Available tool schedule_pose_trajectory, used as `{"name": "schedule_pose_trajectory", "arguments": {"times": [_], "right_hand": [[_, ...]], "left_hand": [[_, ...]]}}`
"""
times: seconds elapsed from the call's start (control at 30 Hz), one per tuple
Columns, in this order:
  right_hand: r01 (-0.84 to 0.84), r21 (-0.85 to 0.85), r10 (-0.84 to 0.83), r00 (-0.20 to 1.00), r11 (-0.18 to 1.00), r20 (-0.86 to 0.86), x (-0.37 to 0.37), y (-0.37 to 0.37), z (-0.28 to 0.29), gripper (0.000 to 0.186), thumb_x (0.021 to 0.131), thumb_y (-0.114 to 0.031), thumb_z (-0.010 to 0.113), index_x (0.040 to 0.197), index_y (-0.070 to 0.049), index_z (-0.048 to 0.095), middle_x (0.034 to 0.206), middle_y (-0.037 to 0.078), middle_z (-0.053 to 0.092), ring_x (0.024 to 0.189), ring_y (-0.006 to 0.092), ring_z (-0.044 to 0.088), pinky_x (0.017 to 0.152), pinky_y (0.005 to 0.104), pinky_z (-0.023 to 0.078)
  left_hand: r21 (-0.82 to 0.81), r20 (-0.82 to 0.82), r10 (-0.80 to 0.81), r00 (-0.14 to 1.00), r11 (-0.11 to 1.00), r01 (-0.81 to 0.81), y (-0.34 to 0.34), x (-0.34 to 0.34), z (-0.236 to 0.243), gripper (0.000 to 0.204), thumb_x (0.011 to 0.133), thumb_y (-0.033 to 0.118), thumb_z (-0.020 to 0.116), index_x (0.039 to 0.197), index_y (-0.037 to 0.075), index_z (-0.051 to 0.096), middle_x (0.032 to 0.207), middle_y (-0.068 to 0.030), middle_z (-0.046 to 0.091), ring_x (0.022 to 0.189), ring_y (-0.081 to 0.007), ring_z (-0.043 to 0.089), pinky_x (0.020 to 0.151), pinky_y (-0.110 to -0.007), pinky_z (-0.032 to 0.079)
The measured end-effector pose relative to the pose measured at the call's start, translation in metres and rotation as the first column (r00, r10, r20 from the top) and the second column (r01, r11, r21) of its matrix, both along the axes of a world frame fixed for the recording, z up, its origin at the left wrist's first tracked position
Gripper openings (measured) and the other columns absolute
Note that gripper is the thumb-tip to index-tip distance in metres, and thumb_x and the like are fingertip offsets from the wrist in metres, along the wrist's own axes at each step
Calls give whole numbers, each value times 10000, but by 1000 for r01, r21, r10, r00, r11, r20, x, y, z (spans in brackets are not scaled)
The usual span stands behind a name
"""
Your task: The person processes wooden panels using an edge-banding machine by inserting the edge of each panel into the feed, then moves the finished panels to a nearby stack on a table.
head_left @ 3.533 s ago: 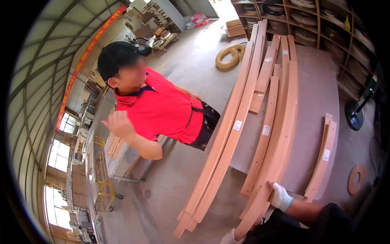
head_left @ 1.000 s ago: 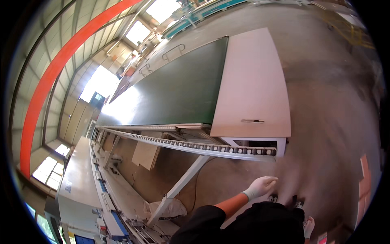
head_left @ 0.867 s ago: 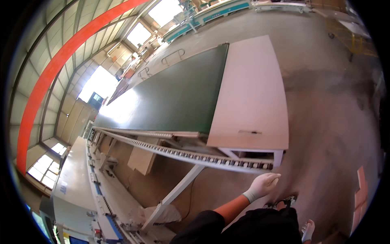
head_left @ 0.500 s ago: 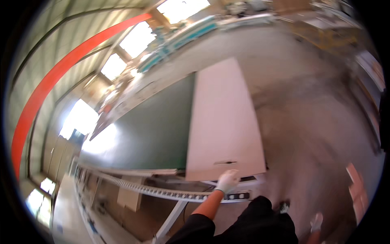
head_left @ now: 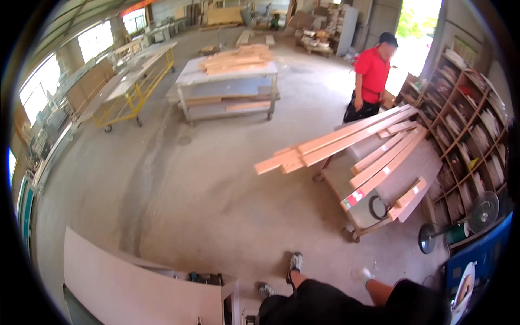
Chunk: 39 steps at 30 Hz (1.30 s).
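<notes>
My right hand [head_left: 364, 274], in a white glove, hangs low over the concrete floor near my legs. It is smeared by motion, so its fingers cannot be read, and nothing shows in it. My left hand is out of the picture. At the lower left a large pale panel [head_left: 130, 281] lies on the green-topped table, close to my legs. A trolley [head_left: 398, 189] carrying long wooden strips [head_left: 346, 142] stands ahead to the right, beyond the reach of my hand.
A person in red [head_left: 371, 76] stands behind the trolley. Right of it are a partitioned shelf rack [head_left: 460, 130], a standing fan [head_left: 482, 212] and a blue machine [head_left: 476, 246]. Farther off stand a table [head_left: 187, 78] with stacked wood and a yellow-framed cart [head_left: 142, 92].
My view has swung right, away from the green-topped table, which now shows only at the lower left. My left hand, earlier at the panel's near end, has left the picture.
</notes>
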State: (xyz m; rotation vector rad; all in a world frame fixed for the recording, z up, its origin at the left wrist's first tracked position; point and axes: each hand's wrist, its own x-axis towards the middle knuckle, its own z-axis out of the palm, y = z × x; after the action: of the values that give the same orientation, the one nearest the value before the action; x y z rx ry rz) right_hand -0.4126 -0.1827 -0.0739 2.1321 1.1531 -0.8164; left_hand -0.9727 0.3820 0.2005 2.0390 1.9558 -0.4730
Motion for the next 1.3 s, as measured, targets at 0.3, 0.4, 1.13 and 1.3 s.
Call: {"name": "schedule_pose_trajectory", "arguments": {"times": [0.3, 0.4, 1.13, 1.3], "right_hand": [[882, 392, -700, 452, 261, -553, -176, 112, 169, 353, 871, -319, 505, 1076, -143, 733, 1027, 157, 719, 962, 327, 680, 892, 391, 512], [859, 485, -598, 478, 164, -644, -149, 128, 187, 346, 870, -318, 530, 1088, -132, 724, 1009, 157, 719, 954, 324, 679, 867, 396, 526], [570, -94, -10, -176, -817, -984, -162, -53, 295, 319, 995, -277, 577, 1202, -45, 647, 883, 41, 690, 745, 116, 630, 662, 273, 533], [447, 32, -113, -155, -894, -981, -135, -84, 258, 321, 960, -203, 605, 1245, -58, 644, 1071, 107, 716, 966, 168, 659, 876, 308, 516]], "left_hand": [[-271, 427, 47, 903, 959, 78, 73, 60, 36, 274, 878, 237, 623, 998, -8, 610, 719, -223, 619, 706, -333, 671, 564, -481, 516], [-112, 637, -140, 758, 956, 271, 79, 156, 43, 232, 833, 174, 683, 880, 5, 533, 626, -149, 548, 587, -262, 617, 409, -432, 455], [121, 464, -261, -847, -928, 353, -472, 538, 60, 305, 823, 363, 652, 971, 98, 679, 902, -156, 684, 847, -350, 661, 775, -478, 523], [241, 566, -23, -824, -952, 192, -529, 603, 25, 195, 851, 260, 625, 973, 113, 664, 893, -129, 667, 844, -324, 653, 742, -453, 516]]}}
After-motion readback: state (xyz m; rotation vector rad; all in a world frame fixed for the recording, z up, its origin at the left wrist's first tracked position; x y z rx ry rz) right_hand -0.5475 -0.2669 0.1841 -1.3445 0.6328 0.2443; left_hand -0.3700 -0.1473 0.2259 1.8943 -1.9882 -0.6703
